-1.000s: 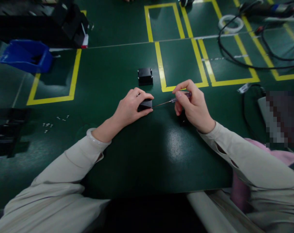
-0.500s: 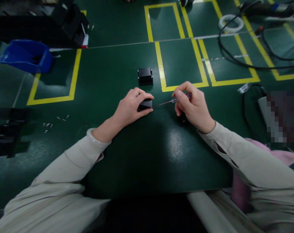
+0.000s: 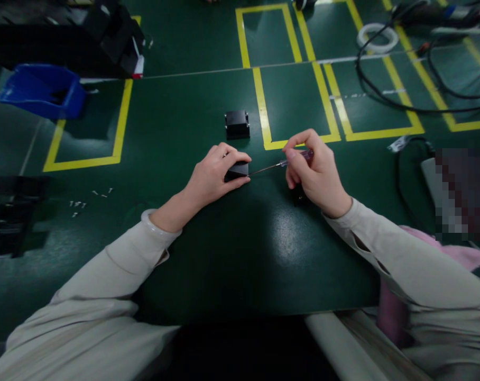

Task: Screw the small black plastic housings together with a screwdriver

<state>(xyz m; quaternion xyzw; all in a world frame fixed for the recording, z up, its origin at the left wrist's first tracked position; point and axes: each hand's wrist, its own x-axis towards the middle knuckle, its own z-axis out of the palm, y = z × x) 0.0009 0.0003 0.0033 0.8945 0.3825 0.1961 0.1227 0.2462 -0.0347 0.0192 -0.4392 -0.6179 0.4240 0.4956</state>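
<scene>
A small black block (image 3: 237, 170) lies on the green mat, with my left hand (image 3: 216, 169) closed around it, thumb at the near side and fingers at the far side. My right hand (image 3: 310, 172) grips a screwdriver (image 3: 284, 163) by its clear purplish handle. The thin shaft points left, and its tip meets the block's right near corner beside my left thumb. Whatever the tip bears on is too small to make out. Another black block (image 3: 237, 125) with silver screws at its sides stands just beyond. Under my right hand sits a dark piece (image 3: 299, 196), partly hidden.
Several loose screws (image 3: 78, 204) lie to the left, near black parts (image 3: 12, 217) at the edge. A blue bin (image 3: 42, 92) is at the far left. Yellow tape (image 3: 266, 111) marks the mat. At right are a black cable (image 3: 382, 98), a white ring (image 3: 377, 38) and pink cloth (image 3: 458, 251).
My right hand's upper fingers have shifted slightly on the screwdriver handle. The left hand and the block stay in place.
</scene>
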